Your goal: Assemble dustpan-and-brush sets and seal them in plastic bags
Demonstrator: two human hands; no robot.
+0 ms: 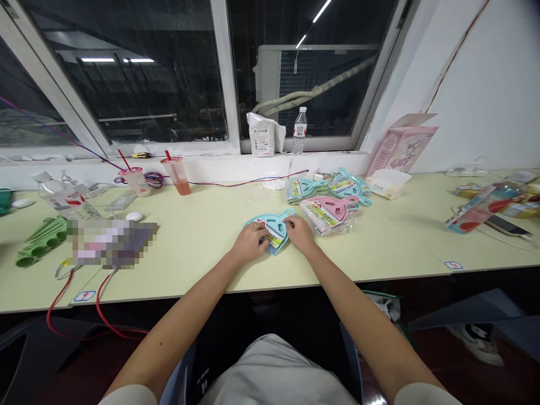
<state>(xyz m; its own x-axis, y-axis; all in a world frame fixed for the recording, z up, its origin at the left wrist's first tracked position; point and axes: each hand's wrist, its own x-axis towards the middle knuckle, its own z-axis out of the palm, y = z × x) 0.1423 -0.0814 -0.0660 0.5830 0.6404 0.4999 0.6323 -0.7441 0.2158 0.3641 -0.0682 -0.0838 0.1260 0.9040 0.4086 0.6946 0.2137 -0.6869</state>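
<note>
A light-blue mini dustpan (276, 224) with a printed label lies on the table in front of me, its handle pointing up and right. My left hand (252, 243) rests over its left side, with curled fingers on the label and edge. At the handle end, my right hand (300, 232) pinches the right edge, thumb and fingers closed together. Just to the right is a pink mini dustpan (333, 209) on a small pile in clear plastic. Behind it lie blue packed dustpans, one stack (304, 189) at the left and another (348, 185) at the right.
A tissue pack (388, 183) and a pink box (403, 143) stand at the back right. Two drink cups (177, 175) with red straws are at the back left. A water bottle (300, 132) stands on the sill. Red cables (101, 301) hang over the front edge.
</note>
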